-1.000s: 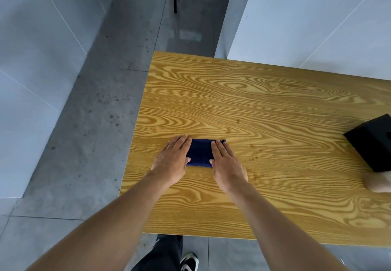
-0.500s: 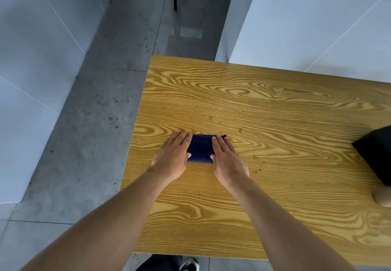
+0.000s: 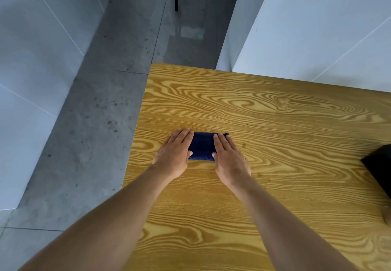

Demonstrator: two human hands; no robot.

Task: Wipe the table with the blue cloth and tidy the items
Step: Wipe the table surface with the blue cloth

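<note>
- A folded blue cloth [image 3: 202,149] is seen lying flat on the wooden table [image 3: 275,122], in the left part of it, not far from the left edge.
- The left hand [image 3: 175,154] is laid palm down on the left end of the cloth. Its fingers [image 3: 184,136] are kept straight and close together, and the thumb is rested on the cloth.
- The right hand [image 3: 228,157] is laid palm down on the right end of the cloth in the same way. Its fingers [image 3: 221,141] are straight and pressed flat, and nothing is gripped by them.
- Only the middle strip of the cloth is left uncovered between the two hands, and a small corner of it is seen beyond the right fingertips.
- Both bare forearms are stretched forward over the near part of the table.
- A black box [image 3: 378,163] is partly seen at the right border of the view, well apart from the cloth.
- A grey floor [image 3: 95,122] and white wall panels [image 3: 317,27] are seen around the table.
</note>
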